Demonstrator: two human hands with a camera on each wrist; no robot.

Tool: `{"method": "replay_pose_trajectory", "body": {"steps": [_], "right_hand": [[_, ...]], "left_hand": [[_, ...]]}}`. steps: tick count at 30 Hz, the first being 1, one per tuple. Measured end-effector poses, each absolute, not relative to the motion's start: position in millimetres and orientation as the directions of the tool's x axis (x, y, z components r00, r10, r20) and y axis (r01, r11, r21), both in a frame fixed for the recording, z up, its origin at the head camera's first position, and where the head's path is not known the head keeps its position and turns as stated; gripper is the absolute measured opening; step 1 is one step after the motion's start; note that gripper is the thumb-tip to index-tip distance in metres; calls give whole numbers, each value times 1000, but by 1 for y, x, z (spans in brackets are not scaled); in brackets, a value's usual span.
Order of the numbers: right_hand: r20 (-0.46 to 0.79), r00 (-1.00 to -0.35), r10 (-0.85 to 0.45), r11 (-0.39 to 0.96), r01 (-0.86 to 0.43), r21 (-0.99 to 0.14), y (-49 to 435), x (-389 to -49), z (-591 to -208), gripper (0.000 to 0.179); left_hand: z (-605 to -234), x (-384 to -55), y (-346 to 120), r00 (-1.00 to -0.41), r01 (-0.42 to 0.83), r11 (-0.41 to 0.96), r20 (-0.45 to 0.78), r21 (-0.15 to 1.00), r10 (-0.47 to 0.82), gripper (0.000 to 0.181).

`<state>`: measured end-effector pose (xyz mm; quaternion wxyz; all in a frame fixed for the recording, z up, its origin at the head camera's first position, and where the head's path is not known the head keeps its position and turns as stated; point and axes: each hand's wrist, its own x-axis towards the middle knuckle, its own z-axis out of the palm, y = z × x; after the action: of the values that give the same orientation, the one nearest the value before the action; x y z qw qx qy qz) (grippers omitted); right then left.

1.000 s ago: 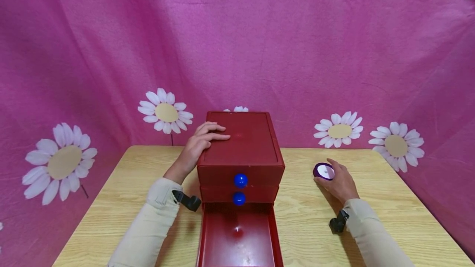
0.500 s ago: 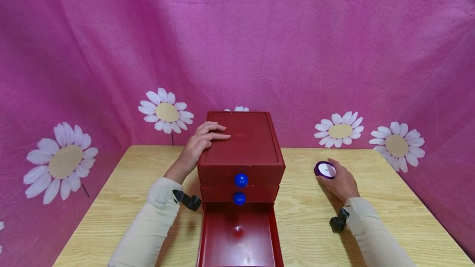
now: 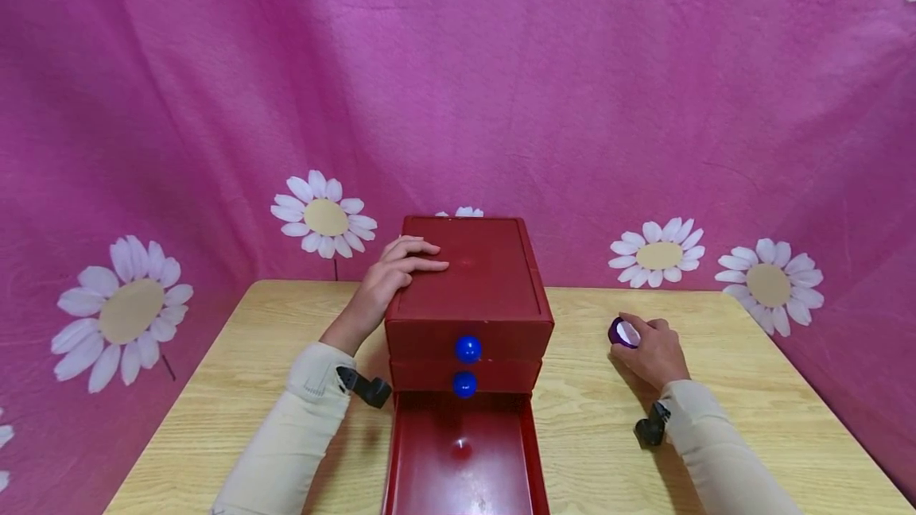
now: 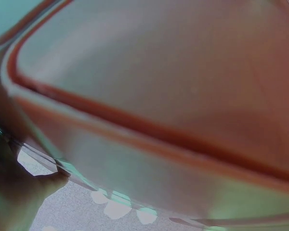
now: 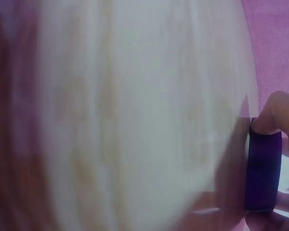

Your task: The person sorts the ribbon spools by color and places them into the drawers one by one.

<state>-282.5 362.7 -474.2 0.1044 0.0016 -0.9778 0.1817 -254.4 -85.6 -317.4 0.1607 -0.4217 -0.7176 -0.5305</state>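
A red drawer unit (image 3: 468, 272) stands in the middle of the head view, with blue round knobs on its upper two drawers. My left hand (image 3: 382, 280) lies on the left part of its top, fingers extended over the surface. The bottom drawer (image 3: 487, 475) is pulled out toward me, its bare floor showing. At the right, my right hand (image 3: 657, 352) pinches a short round disc (image 3: 625, 333) with a purple side and a white face. In the right wrist view, thumb and fingers hold the purple side of the disc (image 5: 263, 171) right at the tabletop.
Everything stands on a light wooden table (image 3: 587, 420). A pink cloth (image 3: 501, 86) with printed daisies hangs behind and along both sides. The extended drawer reaches past the lower edge of the head view.
The right hand's fingers have bent further round the disc, and the disc has turned so less of its white face shows. The left hand stays on the drawer unit.
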Motion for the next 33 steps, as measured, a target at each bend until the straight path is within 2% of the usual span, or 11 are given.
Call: {"method": "replay_pose_trajectory", "body": {"steps": [5, 12, 21, 26, 33], "right_hand": [[205, -977, 57, 929, -24, -370, 361, -281, -474, 65], [189, -980, 63, 916, -18, -400, 359, -280, -472, 65], [221, -974, 45, 912, -50, -408, 359, -275, -470, 64], [225, -974, 21, 912, -73, -405, 359, -269, -465, 63], [303, -953, -20, 920, -136, -367, 356, -260, -467, 61]], "left_hand": [[-317, -254, -85, -587, 779, 75, 683, 622, 436, 43], [-317, -254, -85, -613, 758, 83, 664, 646, 429, 43], [-318, -255, -85, -598, 771, 80, 674, 632, 434, 44], [-321, -259, -86, -619, 753, 82, 660, 653, 427, 44], [-320, -257, -86, -632, 738, 70, 651, 671, 421, 44]]}}
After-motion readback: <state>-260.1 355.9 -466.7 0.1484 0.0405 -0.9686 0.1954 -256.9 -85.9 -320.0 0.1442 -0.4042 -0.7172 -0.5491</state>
